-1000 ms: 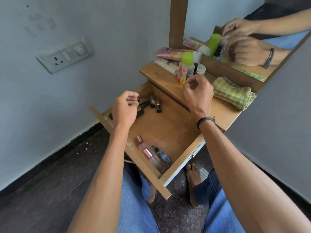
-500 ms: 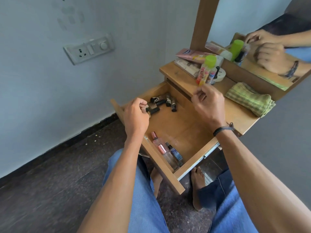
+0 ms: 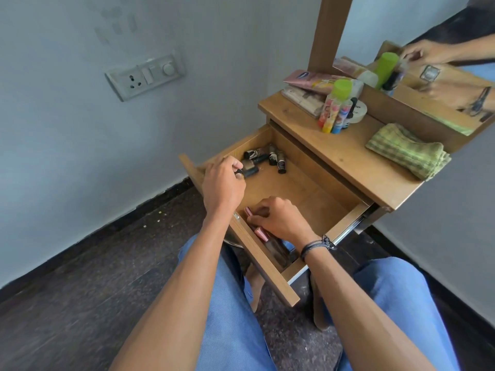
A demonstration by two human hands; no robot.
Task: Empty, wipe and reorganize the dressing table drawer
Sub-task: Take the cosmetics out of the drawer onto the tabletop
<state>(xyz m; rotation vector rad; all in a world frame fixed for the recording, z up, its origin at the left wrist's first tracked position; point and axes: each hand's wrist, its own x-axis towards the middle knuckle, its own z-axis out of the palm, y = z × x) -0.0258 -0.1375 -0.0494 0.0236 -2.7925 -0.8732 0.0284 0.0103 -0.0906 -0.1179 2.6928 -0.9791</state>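
The pink-capped bottles (image 3: 261, 234) lie lengthwise along the drawer's (image 3: 345, 226) near front wall, directly under the right hand (image 3: 281, 223), its grip curled onto one, while the left hand (image 3: 223, 184) pinches a dark bottle (image 3: 250, 172) at the far-left corner.

Tally: drawer (image 3: 302, 188), 1, pulled out; hands, 2, namely left hand (image 3: 223, 184) and right hand (image 3: 280, 222); small dark bottle (image 3: 281, 164), roughly 6 in the far-left drawer corner, overlapping, exact count not readable; pink-capped bottle (image 3: 261, 234), 2 at the drawer front. On the table top (image 3: 348, 156): green-capped bottle (image 3: 341, 88), 1; colourful stick (image 3: 338, 121), at least 2, bunched; pink tube (image 3: 308, 77), 1; flat box (image 3: 302, 101), 1; white jar (image 3: 359, 113), 1; folded green cloth (image 3: 407, 151), 1. Also: mirror (image 3: 428, 28), 1; wall switch plate (image 3: 144, 76), 1; wristband (image 3: 313, 246), 1, on the right wrist.
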